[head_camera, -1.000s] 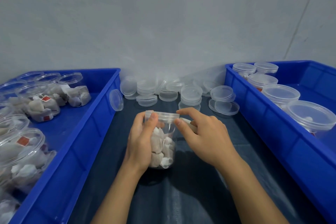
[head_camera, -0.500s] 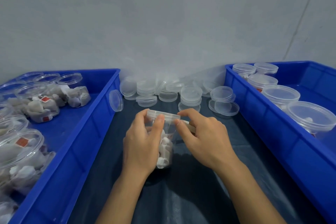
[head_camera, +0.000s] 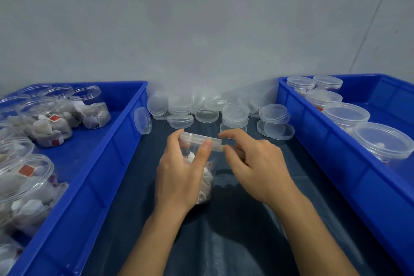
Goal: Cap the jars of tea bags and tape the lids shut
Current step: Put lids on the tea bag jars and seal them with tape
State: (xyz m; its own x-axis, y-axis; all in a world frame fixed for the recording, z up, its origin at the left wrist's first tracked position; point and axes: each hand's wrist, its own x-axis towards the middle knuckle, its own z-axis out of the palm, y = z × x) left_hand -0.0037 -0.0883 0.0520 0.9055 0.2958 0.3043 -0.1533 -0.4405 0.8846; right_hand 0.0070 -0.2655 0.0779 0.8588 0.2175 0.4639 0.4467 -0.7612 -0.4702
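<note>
Left hand (head_camera: 179, 175) grips lidded clear jar (head_camera: 202, 163) of tea bags

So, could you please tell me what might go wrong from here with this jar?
The left hand alone steadies the jar, so a hard pull could tip it. The right hand pinches something small at the lid rim, probably tape; it could wrinkle or slip from that grip.

One head-worn wide-angle view looks forward and down, close over the dark tabletop (head_camera: 235, 242), facing a grey wall (head_camera: 201, 29).
</note>
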